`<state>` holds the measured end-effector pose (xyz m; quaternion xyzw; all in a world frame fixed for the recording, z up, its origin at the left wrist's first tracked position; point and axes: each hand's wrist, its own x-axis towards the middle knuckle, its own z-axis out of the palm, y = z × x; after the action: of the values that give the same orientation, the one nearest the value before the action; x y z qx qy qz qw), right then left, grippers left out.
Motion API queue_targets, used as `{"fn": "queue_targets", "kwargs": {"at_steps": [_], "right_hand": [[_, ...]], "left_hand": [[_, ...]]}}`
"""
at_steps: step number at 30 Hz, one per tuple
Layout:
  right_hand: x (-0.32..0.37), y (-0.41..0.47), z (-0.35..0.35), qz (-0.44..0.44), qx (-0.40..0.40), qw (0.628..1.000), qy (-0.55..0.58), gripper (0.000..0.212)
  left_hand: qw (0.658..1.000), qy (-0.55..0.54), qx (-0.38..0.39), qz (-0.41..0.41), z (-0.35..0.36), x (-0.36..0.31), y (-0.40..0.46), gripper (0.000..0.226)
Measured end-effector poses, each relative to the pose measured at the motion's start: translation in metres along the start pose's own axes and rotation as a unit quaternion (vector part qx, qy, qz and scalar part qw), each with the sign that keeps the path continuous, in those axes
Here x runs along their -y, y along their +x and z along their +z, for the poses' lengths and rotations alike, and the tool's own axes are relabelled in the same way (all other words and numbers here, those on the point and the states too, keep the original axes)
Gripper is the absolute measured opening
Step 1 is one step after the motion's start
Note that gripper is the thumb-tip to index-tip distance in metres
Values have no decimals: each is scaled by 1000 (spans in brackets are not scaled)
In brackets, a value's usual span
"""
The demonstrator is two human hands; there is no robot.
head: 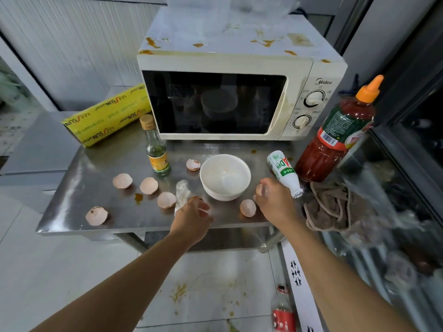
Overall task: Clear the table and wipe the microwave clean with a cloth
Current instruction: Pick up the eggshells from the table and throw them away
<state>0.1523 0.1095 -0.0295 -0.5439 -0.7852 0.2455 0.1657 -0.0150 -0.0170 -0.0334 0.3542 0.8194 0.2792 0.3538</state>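
My right hand [271, 200] had its grip curled round an eggshell half [260, 189], held just beside the white bowl [225, 176]. My left hand [194, 216] was bent over the front of the surface [134, 219]; a brownish piece [196, 199], probably another shell, showed at its fingertips, but I could not tell whether the grip had closed on it. A crumpled bit of clear wrap [182, 194] lay touching that hand.

Further out, six shell halves lay scattered: one [248, 207] between my hands, one [193, 164] left of the bowl, and four towards the left edge, the furthest [96, 215] near the corner. I judged both hands to be gathering shells, so clearing was at an early stage.

A small glass bottle [157, 149] stood upright. A white drink bottle [285, 173] lay tilted beside the tall sauce bottle [335, 137]. A yellow wrap box [107, 115] leaned left of the microwave [225, 92].

The microwave sat at the back, door shut, with orange-brown stains on its top [239, 37]. The brown cloth [335, 207] lay bunched at the right edge, untouched. Wiping had not begun.
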Motion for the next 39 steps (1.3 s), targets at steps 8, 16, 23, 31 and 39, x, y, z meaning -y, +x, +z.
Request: {"fn": "queue_targets", "kwargs": {"at_steps": [8,16,23,31,39], "right_hand": [[20,-32,33,-33,5,999,-26,20],[34,-38,42,-7,-18,997,-81,25],[73,-59,47,-105,13,994,8,24],[110,-50,77,-108,50,993,18,19],[112,-51,101,-110,81,989,-59,45]], "left_hand": [[999,17,-32,-11,-21,17,-9,17],[999,25,-30,-12,-40,37,-8,19],[999,-2,-33,-17,-63,40,-15,18],[999,-19,-34,1,-83,50,-15,15],[999,-3,-36,1,-88,63,-4,24]]}}
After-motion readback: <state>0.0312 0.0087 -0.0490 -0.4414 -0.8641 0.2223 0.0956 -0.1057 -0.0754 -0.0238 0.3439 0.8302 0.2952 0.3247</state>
